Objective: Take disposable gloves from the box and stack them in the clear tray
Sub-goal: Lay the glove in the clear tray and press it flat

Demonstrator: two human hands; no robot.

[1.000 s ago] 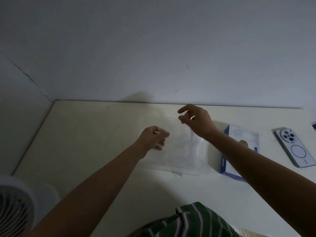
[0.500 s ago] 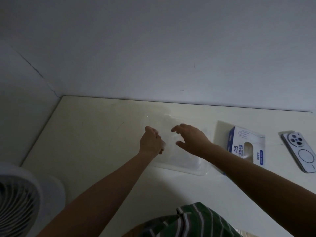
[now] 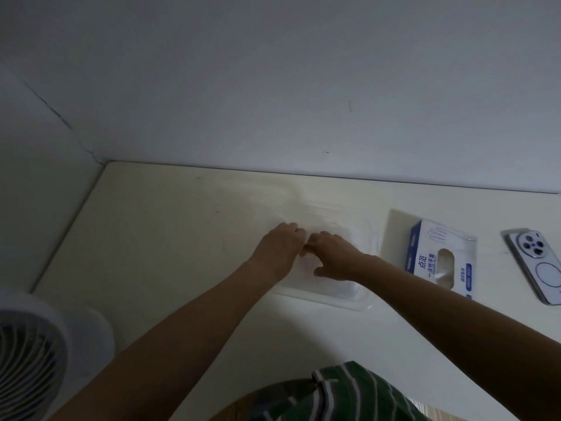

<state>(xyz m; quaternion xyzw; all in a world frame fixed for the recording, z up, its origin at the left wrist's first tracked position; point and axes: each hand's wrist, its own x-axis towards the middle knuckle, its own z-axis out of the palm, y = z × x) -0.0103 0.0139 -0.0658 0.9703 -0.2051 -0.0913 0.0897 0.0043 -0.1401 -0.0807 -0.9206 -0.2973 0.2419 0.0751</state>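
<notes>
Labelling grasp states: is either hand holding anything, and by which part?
Cannot tell. The left hand and right hand are low over the clear plastic tray, fingertips close together; whether they pinch anything there is too faint to see.

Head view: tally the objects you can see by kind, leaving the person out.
Clear tray: 1
Glove box: 1
Phone: 1
Fan: 1
Total: 4
Gloves in the tray are too transparent to count.
</notes>
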